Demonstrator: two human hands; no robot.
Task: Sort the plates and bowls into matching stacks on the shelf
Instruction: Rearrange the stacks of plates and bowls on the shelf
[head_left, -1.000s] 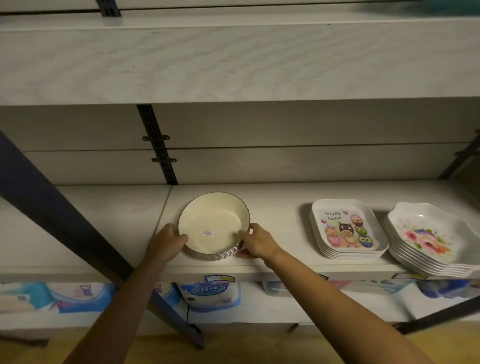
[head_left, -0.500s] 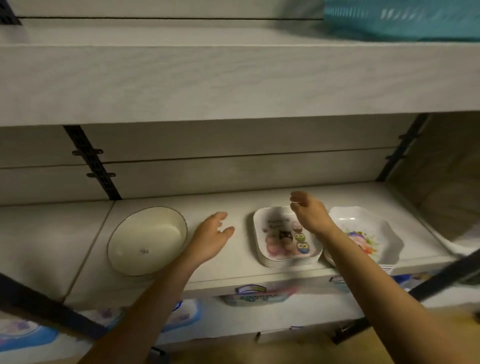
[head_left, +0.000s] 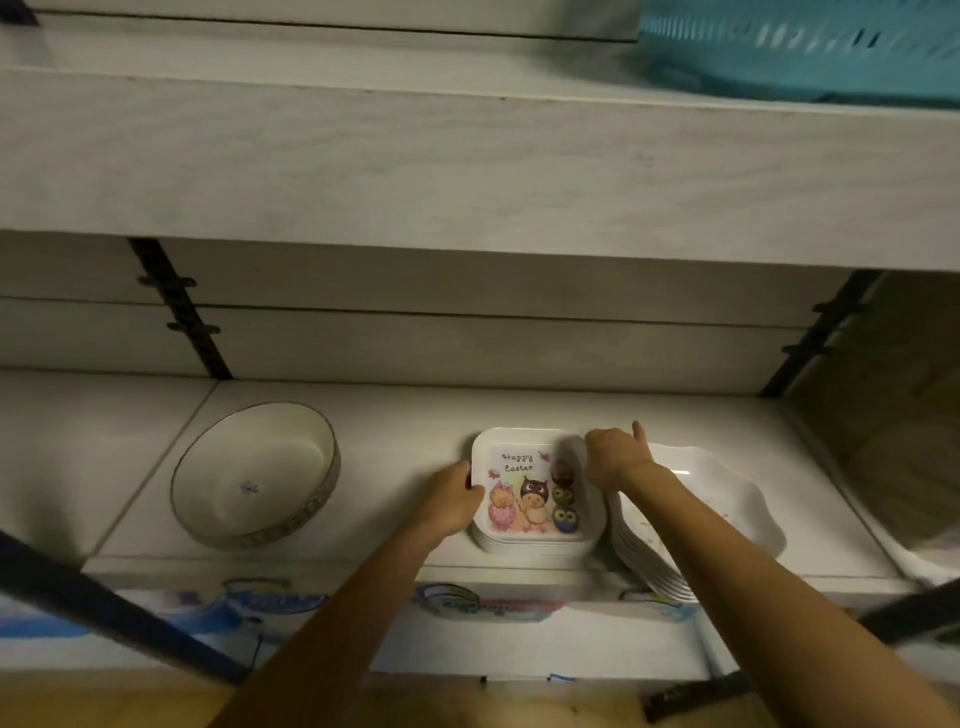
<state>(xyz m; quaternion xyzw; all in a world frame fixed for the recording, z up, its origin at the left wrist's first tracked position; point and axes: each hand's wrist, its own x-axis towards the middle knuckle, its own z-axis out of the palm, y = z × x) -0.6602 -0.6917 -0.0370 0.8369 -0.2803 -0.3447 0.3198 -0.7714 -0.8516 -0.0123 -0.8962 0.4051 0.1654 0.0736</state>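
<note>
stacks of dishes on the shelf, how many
2: the Happy Easter square plates between both hands, and the white floral plates at their right. The round bowl at left looks single.

Dim pale wooden shelving (head_left: 467, 171), black uprights (head_left: 179, 306)

A shop aisle is suggested by pale wood-grain display shelving (head_left: 415, 171) carried on black slotted metal uprights (head_left: 179, 306). Identical goods are laid out in stacks: square white "Happy Easter" plates (head_left: 535, 493) beside scalloped white floral plates (head_left: 727, 514). Packaged goods in blue-and-white printed wrappers (head_left: 275, 605) are seen on the shelf below.
</note>
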